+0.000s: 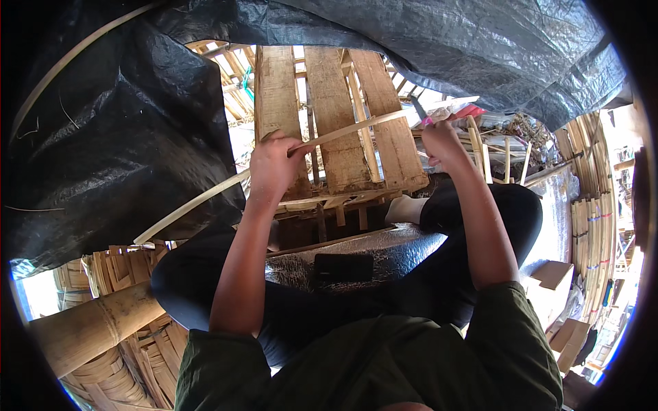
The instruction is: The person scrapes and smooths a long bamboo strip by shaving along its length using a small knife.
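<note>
You are sitting with your legs folded, looking down over both forearms, and you are holding a long, thin bamboo strip (274, 164) out in front of you. Your left hand (274, 164) is closing around the strip near its middle, fingers curled over the top and thumb pressing from the near side, so the strip is passing through your grip. From there it is running down and to the left, past your knee, and up and to the right toward your right hand (442, 140). Your right hand is clenching into a fist around a tool with a pink handle (426, 121) and a dark blade (418, 107), and the blade is meeting the strip's upper right end; exactly how they are touching is too small to tell. Behind your hands a weathered wooden pallet (329, 116) is standing upright, with black plastic sheeting (130, 130) draping over it and to the left. A thick bamboo pole (96, 325) is lying by your left knee above stacked strips, and bundles of bamboo slats (593, 205) are leaning at the far right.
</note>
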The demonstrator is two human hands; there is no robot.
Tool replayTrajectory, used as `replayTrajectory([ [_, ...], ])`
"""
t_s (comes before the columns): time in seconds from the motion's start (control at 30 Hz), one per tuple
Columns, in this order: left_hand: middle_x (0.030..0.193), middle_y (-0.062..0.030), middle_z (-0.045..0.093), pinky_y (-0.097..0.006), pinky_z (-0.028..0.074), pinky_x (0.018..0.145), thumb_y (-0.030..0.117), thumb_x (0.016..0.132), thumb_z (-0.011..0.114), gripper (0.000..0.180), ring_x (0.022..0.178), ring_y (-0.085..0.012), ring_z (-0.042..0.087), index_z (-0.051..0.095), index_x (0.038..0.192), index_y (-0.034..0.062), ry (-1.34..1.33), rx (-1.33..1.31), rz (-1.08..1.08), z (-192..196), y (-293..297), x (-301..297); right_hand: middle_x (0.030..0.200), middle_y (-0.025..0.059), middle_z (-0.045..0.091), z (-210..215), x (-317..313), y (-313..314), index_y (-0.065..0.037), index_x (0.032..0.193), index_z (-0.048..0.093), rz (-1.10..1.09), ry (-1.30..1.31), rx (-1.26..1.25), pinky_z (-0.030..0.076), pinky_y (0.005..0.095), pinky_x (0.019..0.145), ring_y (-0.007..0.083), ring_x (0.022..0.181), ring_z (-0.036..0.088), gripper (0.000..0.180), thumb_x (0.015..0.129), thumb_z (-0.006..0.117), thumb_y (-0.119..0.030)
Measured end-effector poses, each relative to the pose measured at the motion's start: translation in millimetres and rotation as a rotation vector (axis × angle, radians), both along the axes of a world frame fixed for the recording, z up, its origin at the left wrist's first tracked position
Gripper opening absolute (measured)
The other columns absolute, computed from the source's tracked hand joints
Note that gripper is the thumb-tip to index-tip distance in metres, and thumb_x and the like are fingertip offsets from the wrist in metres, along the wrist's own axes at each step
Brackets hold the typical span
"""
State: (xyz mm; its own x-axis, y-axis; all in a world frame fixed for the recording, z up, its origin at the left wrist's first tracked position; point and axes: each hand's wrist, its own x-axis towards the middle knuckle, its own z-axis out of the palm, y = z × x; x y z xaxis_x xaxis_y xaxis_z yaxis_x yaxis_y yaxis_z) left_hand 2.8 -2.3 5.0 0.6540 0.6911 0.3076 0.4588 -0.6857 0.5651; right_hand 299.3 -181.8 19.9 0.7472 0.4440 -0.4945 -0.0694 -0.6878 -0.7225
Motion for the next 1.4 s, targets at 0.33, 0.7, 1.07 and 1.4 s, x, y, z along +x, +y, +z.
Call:
replayTrajectory([
  [0.33, 0.075, -0.0103, 0.062, -0.042, 0.049, 0.064, 0.03, 0.08, 0.082, 0.021, 0.071, -0.0312, 0.064, 0.078, 0.085, 0.0102, 0.021, -0.012, 0.004, 3, -2, 1, 0.063, 0.0, 0.046, 10, -53, 7, -0.004, 0.09, 0.051, 0.093, 0.173, 0.099, 0.028, 0.0302, 0.037, 0.0107, 0.044, 0.038, 0.028, 0.106, 0.041, -0.024],
  [0.7, 0.075, -0.0102, 0.062, -0.042, 0.05, 0.064, 0.028, 0.079, 0.083, 0.02, 0.07, -0.0314, 0.064, 0.078, 0.084, 0.0095, 0.025, -0.021, 0.011, 6, -2, 1, 0.057, 0.0014, 0.045, 4, -77, 13, -0.003, 0.087, 0.054, 0.183, 0.049, 0.131, 0.033, 0.0323, 0.036, 0.013, 0.04, 0.044, 0.035, 0.107, 0.042, -0.029],
  [1.07, 0.074, -0.0102, 0.061, -0.041, 0.049, 0.063, 0.028, 0.079, 0.083, 0.02, 0.068, -0.0311, 0.064, 0.077, 0.083, 0.0088, -0.014, 0.022, -0.018, 1, -5, 4, 0.056, -0.0041, 0.036, 12, -114, 20, -0.009, 0.087, 0.048, 0.205, 0.133, 0.038, 0.026, 0.0287, 0.036, 0.0092, 0.04, 0.031, 0.037, 0.108, 0.042, -0.038],
  [1.4, 0.074, -0.0104, 0.062, -0.042, 0.049, 0.062, 0.029, 0.08, 0.083, 0.021, 0.069, -0.0311, 0.064, 0.077, 0.083, 0.0086, -0.008, 0.021, -0.031, -1, -3, 5, 0.058, -0.0036, 0.037, -10, -103, 22, -0.009, 0.089, 0.049, 0.239, -0.048, -0.003, 0.026, 0.0291, 0.035, 0.0093, 0.039, 0.031, 0.033, 0.108, 0.044, -0.036],
])
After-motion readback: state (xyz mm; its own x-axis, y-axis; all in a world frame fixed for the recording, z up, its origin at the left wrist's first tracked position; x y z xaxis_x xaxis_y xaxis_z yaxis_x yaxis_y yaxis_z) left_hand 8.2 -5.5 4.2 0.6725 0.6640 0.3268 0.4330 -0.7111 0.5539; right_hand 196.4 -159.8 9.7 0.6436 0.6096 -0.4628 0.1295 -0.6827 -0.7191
